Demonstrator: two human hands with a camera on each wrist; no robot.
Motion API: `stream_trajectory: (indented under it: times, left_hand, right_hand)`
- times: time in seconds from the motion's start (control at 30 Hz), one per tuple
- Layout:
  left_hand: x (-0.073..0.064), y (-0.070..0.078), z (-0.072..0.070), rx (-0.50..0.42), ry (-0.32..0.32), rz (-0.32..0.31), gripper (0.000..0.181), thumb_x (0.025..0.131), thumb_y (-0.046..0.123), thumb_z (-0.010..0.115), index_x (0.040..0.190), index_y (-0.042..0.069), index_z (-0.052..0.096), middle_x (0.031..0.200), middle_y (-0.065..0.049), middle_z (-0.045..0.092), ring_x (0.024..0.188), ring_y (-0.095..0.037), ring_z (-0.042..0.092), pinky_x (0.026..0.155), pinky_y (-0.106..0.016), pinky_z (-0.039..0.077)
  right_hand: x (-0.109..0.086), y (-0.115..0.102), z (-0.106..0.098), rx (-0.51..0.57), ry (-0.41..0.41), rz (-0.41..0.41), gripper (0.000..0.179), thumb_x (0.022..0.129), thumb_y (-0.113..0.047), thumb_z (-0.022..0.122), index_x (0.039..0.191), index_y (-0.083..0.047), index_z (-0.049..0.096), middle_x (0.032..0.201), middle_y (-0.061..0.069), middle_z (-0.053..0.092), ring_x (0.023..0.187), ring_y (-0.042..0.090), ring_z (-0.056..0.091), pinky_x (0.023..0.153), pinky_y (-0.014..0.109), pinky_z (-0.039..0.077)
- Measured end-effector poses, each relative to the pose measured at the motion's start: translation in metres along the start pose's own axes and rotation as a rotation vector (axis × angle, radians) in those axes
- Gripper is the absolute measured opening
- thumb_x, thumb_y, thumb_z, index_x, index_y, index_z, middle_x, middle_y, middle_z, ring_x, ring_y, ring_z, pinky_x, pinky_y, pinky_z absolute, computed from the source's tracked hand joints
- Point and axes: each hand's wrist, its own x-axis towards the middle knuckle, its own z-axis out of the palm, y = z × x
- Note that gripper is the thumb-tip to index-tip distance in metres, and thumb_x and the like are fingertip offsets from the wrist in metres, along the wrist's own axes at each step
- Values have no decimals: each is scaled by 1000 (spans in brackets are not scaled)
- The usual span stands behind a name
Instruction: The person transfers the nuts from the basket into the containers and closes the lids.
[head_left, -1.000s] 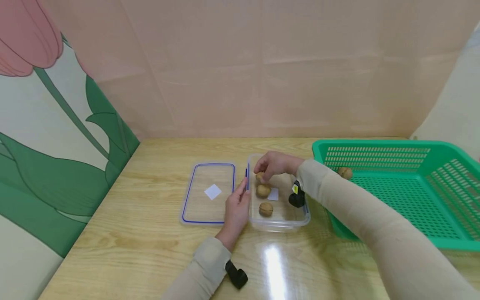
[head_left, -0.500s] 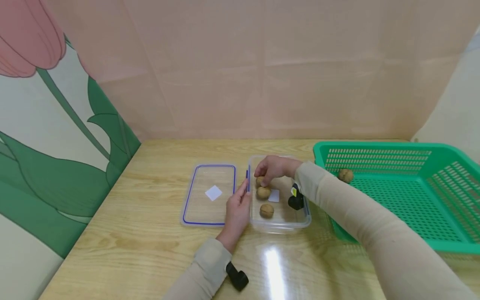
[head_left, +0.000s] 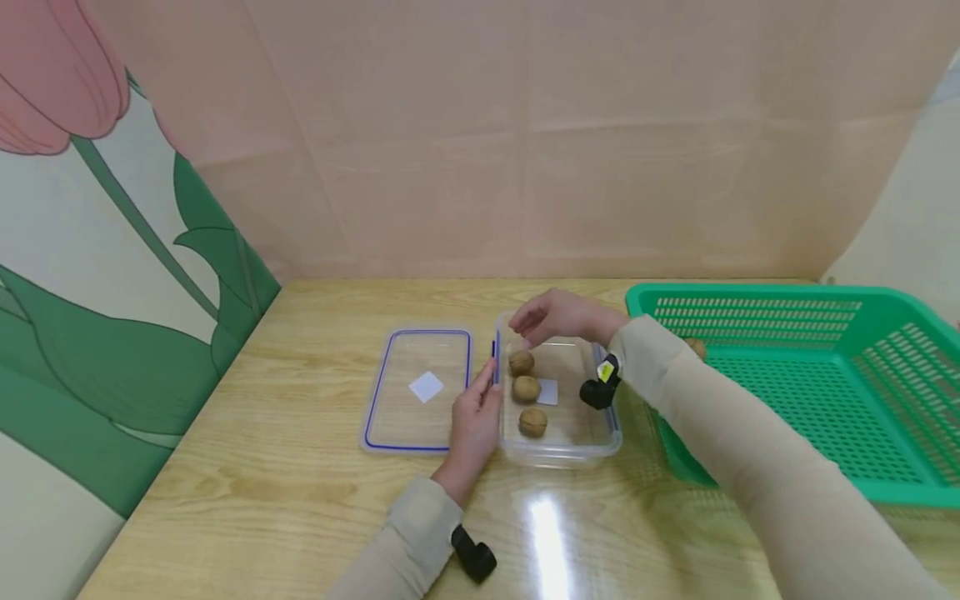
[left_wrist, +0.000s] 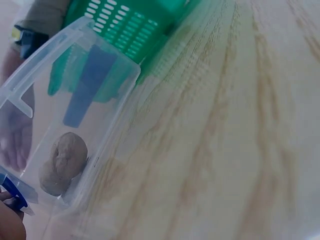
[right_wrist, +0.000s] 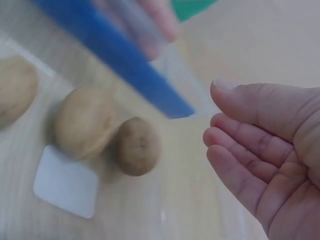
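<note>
Walnut (head_left: 521,363) released in box (head_left: 558,455); right grip (head_left: 566,317) raised, empty, parted; left grip (head_left: 476,415) straight-fingered against box

Before me, a wood-grained table (head_left: 247,508) bearing 1 white glare (head_left: 550,542); behind it, a creased pinkish sheet (head_left: 525,150). To my left, a mural (head_left: 112,367) with a pink tulip (head_left: 60,75); to my right, a pale wall (head_left: 918,200).
</note>
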Motion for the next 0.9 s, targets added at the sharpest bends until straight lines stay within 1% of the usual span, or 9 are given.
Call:
stream_trajectory:
  times: [0.13, 0.3, 0.43, 0.57, 0.7, 0.77, 0.9]
  left_hand:
    - [-3, 2, 1, 4, 5, -2, 43, 94, 5, 46, 137, 3, 42, 142, -11, 41, 132, -26, 36, 108, -37, 32]
    - [-4, 3, 2, -5, 14, -16, 43, 94, 5, 47, 137, 5, 42, 142, -9, 41, 132, -26, 36, 108, -36, 33]
    - [-4, 4, 2, -6, 27, -15, 43, 93, 5, 48, 136, 5, 43, 142, -10, 41, 132, -26, 36, 108, -36, 32]
    - [-3, 4, 0, -11, 23, -11, 43, 94, 6, 48, 136, 5, 43, 142, -10, 41, 132, -26, 36, 108, -37, 31]
    - [-3, 5, -1, 3, 29, -19, 43, 94, 8, 48, 137, 7, 44, 142, -8, 41, 132, -26, 36, 108, -37, 32]
    - [-2, 4, -2, 10, 31, -25, 43, 94, 8, 48, 137, 8, 44, 142, -8, 42, 132, -25, 37, 108, -36, 32]
    - [-2, 3, -3, 20, 32, -18, 43, 94, 8, 48, 137, 8, 44, 141, -8, 42, 132, -26, 37, 109, -37, 32]
  right_hand:
    - [-14, -2, -10, 72, 33, -7, 42, 83, -12, 68, 123, -3, 57, 123, 16, 59, 112, 26, 56, 97, 40, 48]
    - [-31, -4, -22, 141, 59, -34, 44, 85, -8, 64, 126, 1, 53, 126, 18, 56, 115, 30, 54, 100, 43, 45]
    - [-46, -4, -30, 173, 88, -32, 45, 86, -8, 63, 128, 2, 51, 129, 19, 54, 117, 30, 52, 102, 44, 43]
    - [-61, -1, -39, 188, 124, -29, 46, 87, -10, 63, 129, 3, 49, 130, 20, 53, 117, 29, 52, 103, 42, 41]
    - [-74, 4, -46, 200, 164, -33, 48, 87, -15, 64, 129, 3, 49, 129, 18, 55, 114, 22, 55, 101, 36, 42]
    - [-80, 8, -49, 187, 188, -30, 48, 87, -18, 64, 128, 2, 51, 128, 16, 56, 111, 17, 57, 99, 31, 44]
    - [-93, 18, -54, 163, 238, -12, 47, 86, -20, 65, 127, 1, 52, 124, 13, 59, 107, 9, 58, 90, 22, 48]
